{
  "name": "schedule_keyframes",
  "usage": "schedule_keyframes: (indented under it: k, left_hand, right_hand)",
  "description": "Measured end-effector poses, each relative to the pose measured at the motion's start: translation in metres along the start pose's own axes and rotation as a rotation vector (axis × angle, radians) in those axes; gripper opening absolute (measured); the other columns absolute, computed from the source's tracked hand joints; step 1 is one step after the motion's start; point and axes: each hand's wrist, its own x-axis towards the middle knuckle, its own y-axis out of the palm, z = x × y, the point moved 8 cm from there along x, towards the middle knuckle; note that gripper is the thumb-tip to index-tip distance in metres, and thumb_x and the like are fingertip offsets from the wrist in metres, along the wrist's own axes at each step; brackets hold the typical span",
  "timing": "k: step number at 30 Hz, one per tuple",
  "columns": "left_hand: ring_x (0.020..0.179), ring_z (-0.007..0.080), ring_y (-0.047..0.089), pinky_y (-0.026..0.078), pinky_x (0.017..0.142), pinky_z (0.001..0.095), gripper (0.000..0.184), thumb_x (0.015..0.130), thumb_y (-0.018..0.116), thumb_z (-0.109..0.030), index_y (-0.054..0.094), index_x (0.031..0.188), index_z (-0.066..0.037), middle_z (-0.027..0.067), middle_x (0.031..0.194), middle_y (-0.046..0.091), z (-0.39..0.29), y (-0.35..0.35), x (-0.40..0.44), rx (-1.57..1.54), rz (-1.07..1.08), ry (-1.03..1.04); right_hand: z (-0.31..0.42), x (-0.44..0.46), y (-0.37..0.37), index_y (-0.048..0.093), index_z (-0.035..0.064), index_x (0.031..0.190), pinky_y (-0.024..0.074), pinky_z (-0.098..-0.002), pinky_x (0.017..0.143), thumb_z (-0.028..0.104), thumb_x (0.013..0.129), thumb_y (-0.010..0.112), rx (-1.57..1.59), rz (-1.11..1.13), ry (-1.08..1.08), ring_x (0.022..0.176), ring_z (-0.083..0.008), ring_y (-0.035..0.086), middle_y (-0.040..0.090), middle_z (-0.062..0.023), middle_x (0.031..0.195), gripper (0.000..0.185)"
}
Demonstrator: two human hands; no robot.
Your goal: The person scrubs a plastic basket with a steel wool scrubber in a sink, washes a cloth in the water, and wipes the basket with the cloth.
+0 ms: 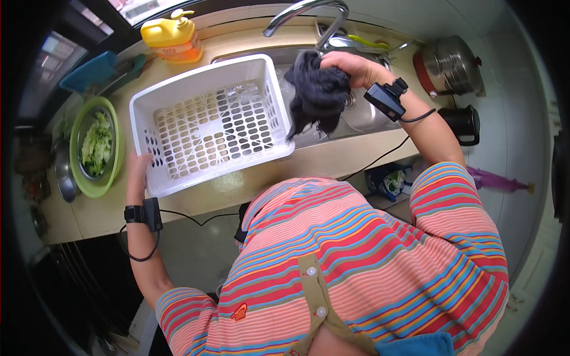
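A white plastic basket [215, 178] with a slotted bottom sits tilted on the counter, its right end over the sink's edge. Nothing lies inside it. At its left end my left hand [139, 168] is closed on the rim, some fingers hidden behind the wall. My right hand [351, 66] grips a bunched dark cloth [317, 95], slightly blurred, which hangs over the metal sink [363, 118] just right of the basket. The curved faucet [306, 7] rises behind the cloth.
Left of the basket stands a green basin [77, 155] with chopped leafy greens [97, 142]. A yellow pump bottle [172, 40] is at the back by the window. Right of the sink are a steel pot [448, 65] and a black kettle [463, 126]. Cables hang from both wrists.
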Motion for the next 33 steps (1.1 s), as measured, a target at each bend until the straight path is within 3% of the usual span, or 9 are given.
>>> schedule_keyframes:
  k: [6,9,11,14,17,18,20,22,33]
  left_hand:
    - [0.073,0.0231,0.058,0.05,0.071,0.0345,0.042,0.068,0.048,-0.002,0.05,0.109,0.007,0.0121,0.088,0.058,-0.012,0.013,-0.013,-0.058,0.171,-0.115]
    - [0.078,0.024,0.059,0.05,0.073,0.0344,0.05,0.061,0.046,0.001,0.048,0.111,0.006,0.0132,0.092,0.058,-0.022,0.022,-0.017,-0.057,0.248,-0.081]
    - [0.075,0.0218,0.062,0.053,0.067,0.0314,0.053,0.063,0.045,0.002,0.047,0.116,0.001,0.0119,0.092,0.061,-0.009,0.015,-0.006,-0.087,0.279,-0.076]
    - [0.072,0.0203,0.061,0.052,0.065,0.0296,0.048,0.068,0.046,-0.002,0.045,0.116,0.002,0.0131,0.093,0.062,-0.02,0.019,-0.015,-0.136,0.258,0.035]
    - [0.065,0.0213,0.057,0.05,0.061,0.0301,0.045,0.057,0.045,0.0,0.052,0.101,0.007,0.0138,0.087,0.061,-0.027,0.021,-0.02,-0.158,0.207,0.035]
    - [0.065,0.0213,0.057,0.05,0.061,0.0301,0.045,0.057,0.045,0.0,0.052,0.101,0.007,0.0138,0.087,0.061,-0.034,0.023,-0.022,-0.156,0.233,0.046]
    - [0.068,0.0235,0.059,0.052,0.064,0.032,0.049,0.057,0.045,-0.001,0.049,0.105,0.008,0.0165,0.088,0.06,-0.04,0.034,-0.027,-0.162,0.348,0.016]
    - [0.07,0.0252,0.06,0.053,0.066,0.0341,0.05,0.058,0.045,-0.001,0.048,0.107,0.008,0.0173,0.088,0.06,-0.055,0.049,-0.04,-0.18,0.373,-0.001]
    - [0.082,0.0306,0.061,0.053,0.075,0.0411,0.054,0.065,0.044,0.0,0.042,0.119,0.007,0.0194,0.097,0.057,-0.092,0.216,-0.108,-0.14,0.571,-0.041]
  right_hand:
    - [-0.036,-0.019,-0.055,0.06,-0.0001,0.09,0.0527,-0.0374,0.077,0.013,0.086,0.05,0.322,-0.571,-0.193,0.08,-0.0233,0.065,0.066,-0.0106,0.088,0.018]
    - [-0.059,0.023,-0.049,0.062,0.003,0.1,0.0468,-0.0389,0.088,0.038,0.087,0.056,0.326,-0.29,-0.306,0.091,-0.0228,0.062,0.065,-0.0093,0.098,0.038]
    - [-0.053,-0.016,0.003,0.052,0.0083,0.123,0.0372,-0.0402,0.096,0.066,0.085,0.042,-0.191,-0.356,-0.057,0.111,-0.0259,0.051,0.054,-0.0136,0.123,0.07]
    - [-0.099,0.065,-0.01,0.052,0.0007,0.122,0.0433,-0.0429,0.086,0.076,0.073,0.051,-0.297,-0.155,-0.019,0.107,-0.0251,0.051,0.053,-0.0164,0.122,0.09]
    - [-0.114,0.027,0.058,0.044,0.0064,0.13,0.0467,-0.0532,0.079,0.07,0.068,0.062,-0.273,-0.264,0.11,0.107,-0.0309,0.052,0.05,-0.0177,0.122,0.091]
    - [-0.115,0.025,0.07,0.046,0.0036,0.128,0.0443,-0.06,0.084,0.059,0.064,0.073,-0.265,-0.161,0.03,0.113,-0.0498,0.045,0.047,-0.0292,0.124,0.089]
    - [-0.128,0.032,0.075,0.058,0.0,0.113,0.0538,-0.0525,0.061,0.03,0.073,0.072,-0.325,-0.188,-0.054,0.089,-0.0359,0.063,0.062,-0.0208,0.095,0.052]
    - [-0.137,0.026,0.055,0.058,-0.0058,0.106,0.0564,-0.0458,0.051,0.013,0.075,0.063,-0.245,-0.454,-0.044,0.077,-0.0319,0.066,0.063,-0.0195,0.091,0.037]
    - [-0.153,-0.168,-0.045,0.056,-0.0112,0.103,0.0524,-0.0379,0.038,0.007,0.07,0.056,-0.04,-0.707,-0.101,0.057,-0.0262,0.065,0.063,-0.0188,0.076,0.037]
